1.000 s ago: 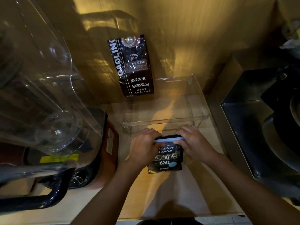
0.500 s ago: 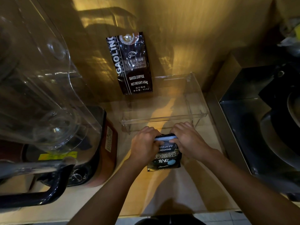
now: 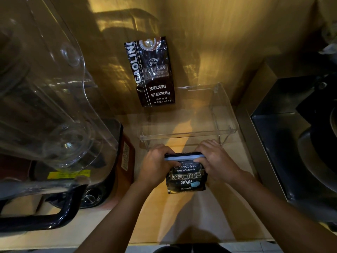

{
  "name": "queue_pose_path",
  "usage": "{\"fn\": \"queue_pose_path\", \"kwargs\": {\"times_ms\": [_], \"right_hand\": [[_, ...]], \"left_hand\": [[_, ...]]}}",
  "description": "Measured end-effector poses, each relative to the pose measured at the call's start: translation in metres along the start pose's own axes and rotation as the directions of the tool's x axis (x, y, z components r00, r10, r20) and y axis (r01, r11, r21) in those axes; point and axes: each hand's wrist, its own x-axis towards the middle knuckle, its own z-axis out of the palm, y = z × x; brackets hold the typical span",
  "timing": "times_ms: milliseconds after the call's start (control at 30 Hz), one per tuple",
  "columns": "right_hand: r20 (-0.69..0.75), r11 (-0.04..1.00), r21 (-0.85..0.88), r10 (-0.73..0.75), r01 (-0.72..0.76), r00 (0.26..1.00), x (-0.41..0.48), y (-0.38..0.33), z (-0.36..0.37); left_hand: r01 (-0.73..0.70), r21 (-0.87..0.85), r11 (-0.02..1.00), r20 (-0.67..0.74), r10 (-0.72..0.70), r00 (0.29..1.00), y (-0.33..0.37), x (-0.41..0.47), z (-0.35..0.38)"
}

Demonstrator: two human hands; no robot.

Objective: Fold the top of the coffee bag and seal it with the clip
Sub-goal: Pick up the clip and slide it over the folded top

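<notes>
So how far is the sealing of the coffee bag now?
Done, it seems: the bag top is folded over, and the clip lies across the fold. In hand: the left hand and right hand press the clip's two ends. Left: whether the clip is fully shut cannot be seen; then letting go.

Small black coffee bag (image 3: 186,177) standing on the wooden worktop (image 3: 151,220), near the front edge. Pale blue clip (image 3: 184,157) lying across the folded top of the bag. Left hand (image 3: 157,165) gripping the clip's left end, right hand (image 3: 217,161) gripping its right end, thumbs on the front. Just behind the hands, a clear plastic tray (image 3: 187,134). Bigger black coffee bag (image 3: 152,72) leaning on the back wall. Big clear blender jug (image 3: 45,99) at the left edge. Dark metal sink (image 3: 284,143) at the right edge.
</notes>
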Motion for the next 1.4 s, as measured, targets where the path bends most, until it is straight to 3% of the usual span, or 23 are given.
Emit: {"fn": "queue_pose_path", "kwargs": {"times_ms": [133,400,567,700,833,1400], "right_hand": [[0.065,0.999,-0.026,0.023,-0.021,0.998,0.009,0.003,-0.006],[0.098,0.979,-0.186,-0.066,0.083,0.993,0.021,-0.016,0.01],[0.072,0.98,-0.181,-0.074,0.086,0.995,0.019,-0.012,0.016],[0.082,0.978,-0.184,-0.086,0.1,0.993,0.019,-0.014,0.016],[0.078,0.977,-0.19,-0.088,0.102,0.993,0.023,-0.012,0.016],[0.029,0.977,-0.192,-0.095,0.099,0.995,0.024,-0.022,0.021]], "left_hand": [[0.004,-0.002,1.0,-0.056,-0.004,0.998,0.001,0.001,0.004],[-0.025,-0.06,0.998,-0.087,0.02,0.996,-0.001,-0.002,0.005],[-0.03,-0.16,0.987,-0.024,0.027,0.999,-0.016,-0.007,-0.004],[0.002,-0.266,0.964,-0.057,-0.018,0.998,-0.024,-0.014,-0.006],[0.019,-0.282,0.959,-0.105,-0.051,0.993,-0.022,-0.01,-0.001],[0.066,-0.368,0.927,-0.046,-0.089,0.995,-0.025,-0.009,0.001]]}}
